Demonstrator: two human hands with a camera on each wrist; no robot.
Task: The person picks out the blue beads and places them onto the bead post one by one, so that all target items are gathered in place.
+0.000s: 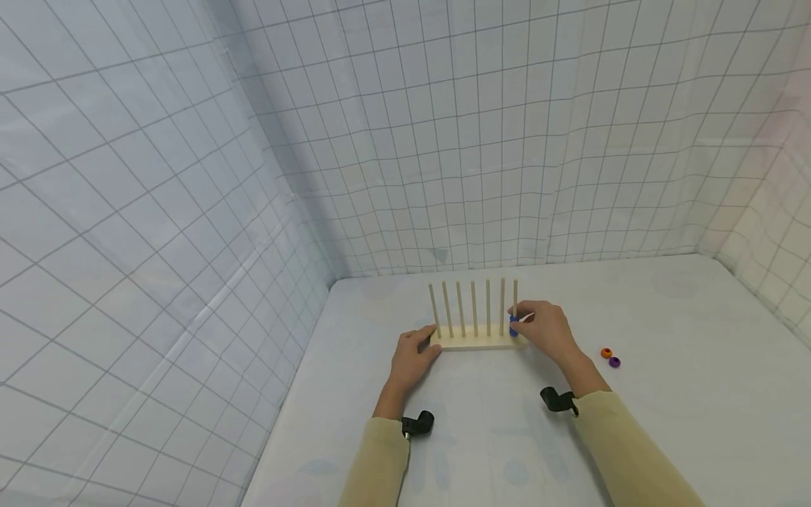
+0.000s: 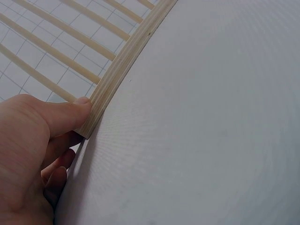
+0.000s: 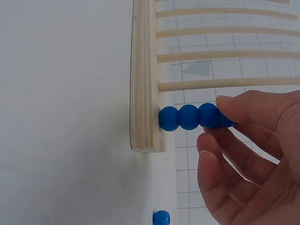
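A wooden peg rack (image 1: 483, 343) stands upright on the white table, with several thin pegs in a row. My left hand (image 1: 411, 361) grips the rack's left end, its thumb (image 2: 70, 115) on the front edge and fingers around the end. Blue beads (image 3: 188, 116) are stacked on the rightmost peg from the base up. With thumb and index finger, my right hand (image 1: 546, 329) pinches the topmost blue bead (image 3: 227, 121) of this stack; the hand partly covers it. The other pegs carry no beads.
Right of the rack, an orange bead (image 1: 606, 353) and a purple bead (image 1: 614, 362) lie close together on the table. A loose blue bead (image 3: 161, 217) shows at the bottom of the right wrist view. Grid-patterned white curtains (image 1: 437, 141) hang behind and at the sides.
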